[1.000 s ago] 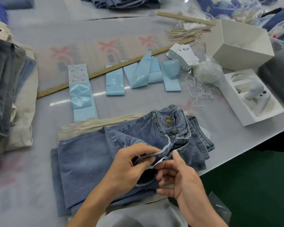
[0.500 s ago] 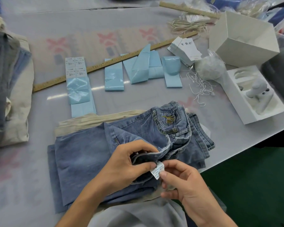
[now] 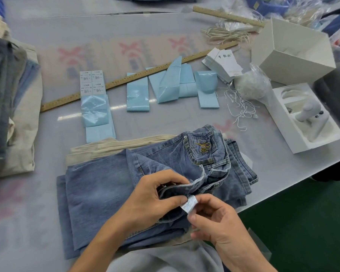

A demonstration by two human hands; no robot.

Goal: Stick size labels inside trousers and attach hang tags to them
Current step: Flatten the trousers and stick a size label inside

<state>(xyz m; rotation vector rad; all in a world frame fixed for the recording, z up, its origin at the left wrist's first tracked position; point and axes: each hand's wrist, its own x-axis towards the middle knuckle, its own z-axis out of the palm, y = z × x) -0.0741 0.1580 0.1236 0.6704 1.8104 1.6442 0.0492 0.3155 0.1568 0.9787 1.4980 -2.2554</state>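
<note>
The folded blue jeans [image 3: 110, 185] lie on the grey table [image 3: 47, 222], on top of beige trousers [image 3: 114, 146]. The left hand [image 3: 147, 201] grips the opened waistband [image 3: 186, 188], thumb and fingers curled round it. The right hand [image 3: 218, 218] pinches a small white size label [image 3: 189, 204] at the waistband edge. Blue label sheets [image 3: 137, 95] lie beyond, beside a wooden ruler [image 3: 71, 99].

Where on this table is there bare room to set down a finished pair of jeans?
Bare patches: the far side beyond the ruler, and the near-left stretch between the clothes pile and the jeans. Crowded: the blue sheets mid-table, and the right side with tags, strings and boxes.
</note>
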